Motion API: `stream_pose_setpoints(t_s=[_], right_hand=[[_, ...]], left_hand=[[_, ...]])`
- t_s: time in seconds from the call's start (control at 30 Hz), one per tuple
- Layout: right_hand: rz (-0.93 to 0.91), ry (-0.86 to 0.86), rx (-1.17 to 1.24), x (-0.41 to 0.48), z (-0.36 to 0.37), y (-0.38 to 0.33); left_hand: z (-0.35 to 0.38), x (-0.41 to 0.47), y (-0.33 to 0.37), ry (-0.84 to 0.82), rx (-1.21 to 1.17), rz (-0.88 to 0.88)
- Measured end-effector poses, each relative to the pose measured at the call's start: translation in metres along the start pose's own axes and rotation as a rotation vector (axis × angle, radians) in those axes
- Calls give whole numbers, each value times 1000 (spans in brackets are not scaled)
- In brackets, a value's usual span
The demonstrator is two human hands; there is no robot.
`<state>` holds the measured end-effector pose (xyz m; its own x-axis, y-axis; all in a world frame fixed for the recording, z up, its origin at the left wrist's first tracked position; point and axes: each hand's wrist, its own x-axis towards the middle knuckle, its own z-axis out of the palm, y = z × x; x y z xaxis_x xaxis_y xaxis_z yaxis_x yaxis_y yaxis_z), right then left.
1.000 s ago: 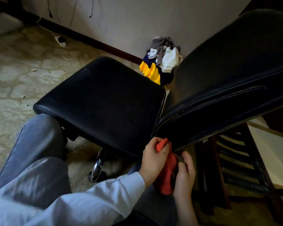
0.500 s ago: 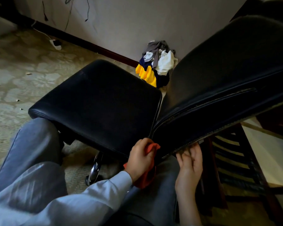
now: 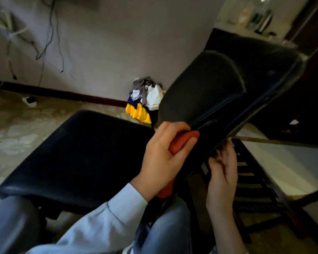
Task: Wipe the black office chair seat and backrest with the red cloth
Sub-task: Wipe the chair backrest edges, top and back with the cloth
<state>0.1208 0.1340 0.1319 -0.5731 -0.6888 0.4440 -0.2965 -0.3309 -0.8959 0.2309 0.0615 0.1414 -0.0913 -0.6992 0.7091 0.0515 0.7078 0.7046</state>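
Note:
The black office chair lies tipped, its seat [image 3: 84, 153] on the left and its backrest [image 3: 218, 88] slanting up to the right. My left hand [image 3: 162, 158], in a light blue sleeve, presses the bunched red cloth [image 3: 180, 142] against the backrest's lower side edge near the seat joint. Part of the cloth hangs out below my palm. My right hand [image 3: 222, 173] is just right of it, palm towards me, with its fingertips curled on the backrest's rim. The frame is motion-blurred.
A pile of clothes [image 3: 145, 99] in yellow, white and grey lies against the wall behind the chair. A dark wooden slatted frame [image 3: 253, 180] stands under the backrest at right. A power strip [image 3: 28, 100] sits on the floor at left, and cables [image 3: 48, 33] hang on the wall. My knees are below the seat.
My left hand has slid the red cloth up along the backrest's edge from the seat joint. The right hand has risen to the rim, and the view has tilted up.

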Motion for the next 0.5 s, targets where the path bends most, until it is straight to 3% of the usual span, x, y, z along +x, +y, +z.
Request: stream_pose_setpoints(t_s=[0.33, 0.5], right_hand=[[-264, 9, 151, 47, -10, -66], [-339, -5, 157, 58, -18, -76]], left_hand=[[34, 102, 82, -45, 41, 545], [54, 116, 76, -211, 200, 724]])
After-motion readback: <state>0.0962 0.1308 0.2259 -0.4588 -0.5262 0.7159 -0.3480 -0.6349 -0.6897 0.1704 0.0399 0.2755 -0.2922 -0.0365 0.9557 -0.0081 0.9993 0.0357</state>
